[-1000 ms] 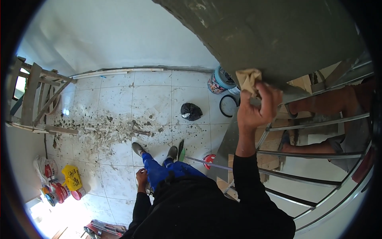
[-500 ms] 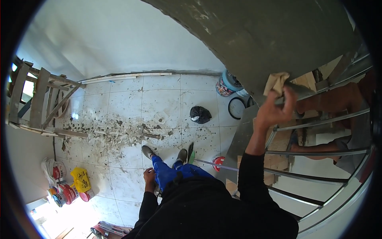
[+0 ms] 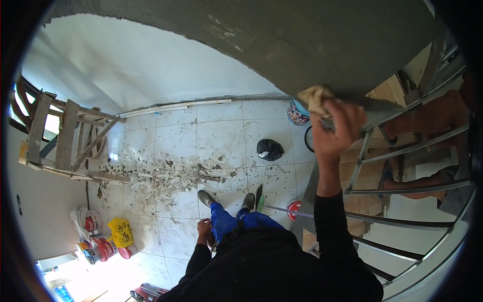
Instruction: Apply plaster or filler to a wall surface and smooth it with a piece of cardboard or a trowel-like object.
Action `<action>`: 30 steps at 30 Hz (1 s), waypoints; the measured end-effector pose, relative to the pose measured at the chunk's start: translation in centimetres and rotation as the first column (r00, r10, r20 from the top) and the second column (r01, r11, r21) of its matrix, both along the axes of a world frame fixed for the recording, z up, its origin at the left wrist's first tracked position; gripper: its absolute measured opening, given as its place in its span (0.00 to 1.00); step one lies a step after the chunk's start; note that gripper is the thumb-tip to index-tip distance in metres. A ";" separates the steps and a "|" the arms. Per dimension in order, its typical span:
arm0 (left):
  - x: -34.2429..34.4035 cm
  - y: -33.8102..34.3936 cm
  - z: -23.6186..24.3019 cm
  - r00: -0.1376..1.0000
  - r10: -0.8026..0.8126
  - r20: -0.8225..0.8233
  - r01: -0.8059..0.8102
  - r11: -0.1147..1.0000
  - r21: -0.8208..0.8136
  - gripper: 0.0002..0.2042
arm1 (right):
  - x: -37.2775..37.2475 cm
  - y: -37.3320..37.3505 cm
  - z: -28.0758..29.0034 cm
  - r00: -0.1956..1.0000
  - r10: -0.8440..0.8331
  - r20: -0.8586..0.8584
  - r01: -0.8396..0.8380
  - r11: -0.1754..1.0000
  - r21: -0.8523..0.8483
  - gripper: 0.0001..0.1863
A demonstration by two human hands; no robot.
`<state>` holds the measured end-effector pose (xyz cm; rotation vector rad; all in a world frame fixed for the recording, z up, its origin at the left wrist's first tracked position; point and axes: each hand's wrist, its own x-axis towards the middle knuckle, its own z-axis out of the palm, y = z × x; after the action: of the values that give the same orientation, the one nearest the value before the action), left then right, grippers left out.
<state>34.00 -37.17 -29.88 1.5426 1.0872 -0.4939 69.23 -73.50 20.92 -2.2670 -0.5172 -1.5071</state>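
My right hand (image 3: 339, 123) is raised at the right, fingers closed on a crumpled tan wad (image 3: 316, 99). Whether the wad is paper or cloth I cannot tell. It lies against or just in front of the lower edge of a grey plastered surface (image 3: 322, 45); contact is hard to judge. Low beside my blue-trousered thigh hangs my left hand (image 3: 204, 229), its fingers curled. A small pale spot shows at those fingers, too small to name.
Metal railing bars (image 3: 407, 192) run along the right, with another person's legs (image 3: 417, 111) beyond. Mortar crumbs and a hammer-like tool (image 3: 209, 177) litter the tiled floor. Around stand a black bag (image 3: 270, 149), a red bucket (image 3: 294, 209), a wooden trestle (image 3: 65, 133) and a yellow bag (image 3: 120, 232).
My right hand and the tan wad have moved left along the plastered surface's lower edge. The whole view has shifted, so the floor things appear farther right. My left hand still hangs low.
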 end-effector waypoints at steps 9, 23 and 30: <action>1.5 0.1 3.1 1.000 -0.017 0.004 0.017 1.000 -0.014 0.14 | 1.3 -0.2 1.1 0.990 0.025 0.142 -0.085 0.897 0.434 0.17; 0.0 1.5 4.6 0.996 0.085 -0.004 -0.085 0.991 -0.102 0.14 | 0.5 3.0 0.8 0.989 0.117 0.086 -0.133 0.967 0.217 0.18; 1.0 0.9 6.1 0.996 0.087 0.022 -0.085 0.993 -0.080 0.14 | -0.6 -3.8 -5.2 0.995 -0.063 0.075 0.027 0.912 0.409 0.16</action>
<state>34.99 -36.31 -23.81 1.4237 1.0976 -0.4521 68.66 -77.32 15.71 -1.9076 -0.1501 -1.5704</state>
